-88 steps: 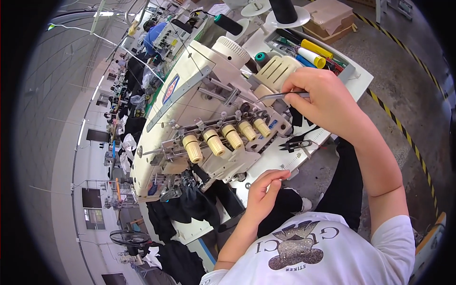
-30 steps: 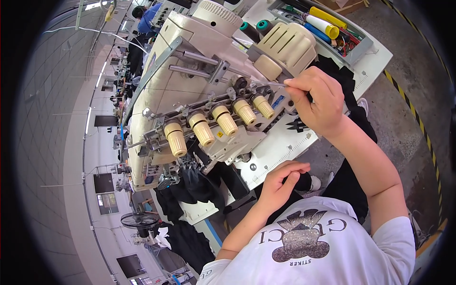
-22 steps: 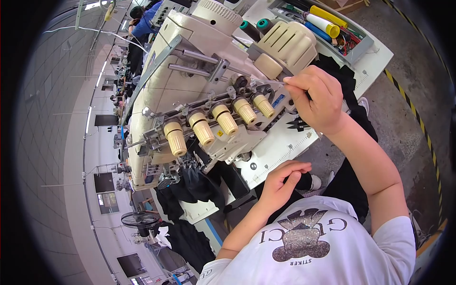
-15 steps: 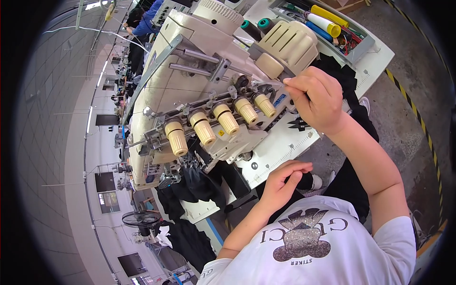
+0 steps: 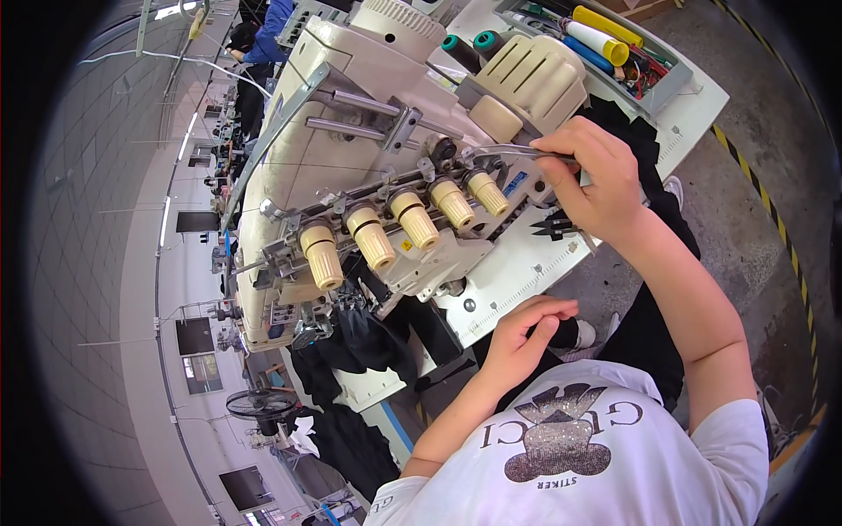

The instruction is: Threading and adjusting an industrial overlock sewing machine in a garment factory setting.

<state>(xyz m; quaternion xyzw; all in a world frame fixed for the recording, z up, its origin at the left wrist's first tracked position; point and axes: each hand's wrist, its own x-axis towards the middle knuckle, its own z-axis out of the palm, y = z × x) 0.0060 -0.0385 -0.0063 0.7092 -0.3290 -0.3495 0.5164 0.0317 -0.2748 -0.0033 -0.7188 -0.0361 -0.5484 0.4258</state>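
The right hand (image 5: 596, 180) is at about 2 o'clock in the picture, closed around a thin metal tool like tweezers (image 5: 513, 153), whose tip points toward 9 o'clock and reaches the front of the cream sewing machine (image 5: 351, 114) just beside the last of the 4 tension knobs. These 4 cream knobs (image 5: 403, 223) stand in a slanted row from 8 o'clock up to 2 o'clock across the machine front. The left hand (image 5: 522, 337) is lower, near 5 o'clock from the knobs, at the edge of the white table (image 5: 517, 280); its fingers are curled inward and loosely bent, and I cannot tell if it holds anything. A small black pair of snips (image 5: 554, 228) lies on the table just below the right hand. Black fabric (image 5: 360, 337) hangs under the machine at 7 o'clock. At 1 o'clock, a grey tray (image 5: 653, 83) holds a yellow thread cone (image 5: 605, 26), a white one and a blue one. 2 teal spools (image 5: 469, 46) stand behind the machine head.
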